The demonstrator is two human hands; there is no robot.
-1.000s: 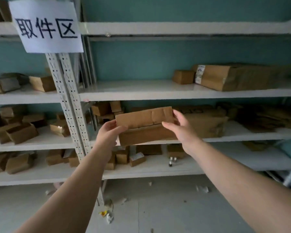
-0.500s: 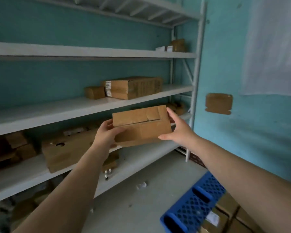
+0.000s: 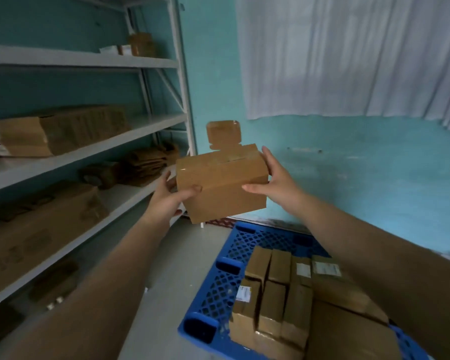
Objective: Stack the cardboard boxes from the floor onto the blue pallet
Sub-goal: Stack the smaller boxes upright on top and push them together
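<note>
I hold a taped brown cardboard box (image 3: 222,181) in the air at chest height, between both hands. My left hand (image 3: 170,197) grips its left end, thumb on the front face and fingers behind. My right hand (image 3: 274,181) clasps the right end, thumb under the front edge. Below and to the right lies the blue plastic pallet (image 3: 220,287) on the floor. Several cardboard boxes (image 3: 281,294) stand packed together on it, some with white labels. The held box hangs above the pallet's far left corner.
White metal shelving (image 3: 94,149) runs along the left wall, loaded with more cardboard boxes (image 3: 60,133). A teal wall with a white curtain (image 3: 348,55) stands behind the pallet. Grey floor (image 3: 166,281) lies between shelving and pallet.
My view has swung right from the shelves toward the corner. The box went with both hands and now hangs over the pallet, whose stacked boxes have come into sight.
</note>
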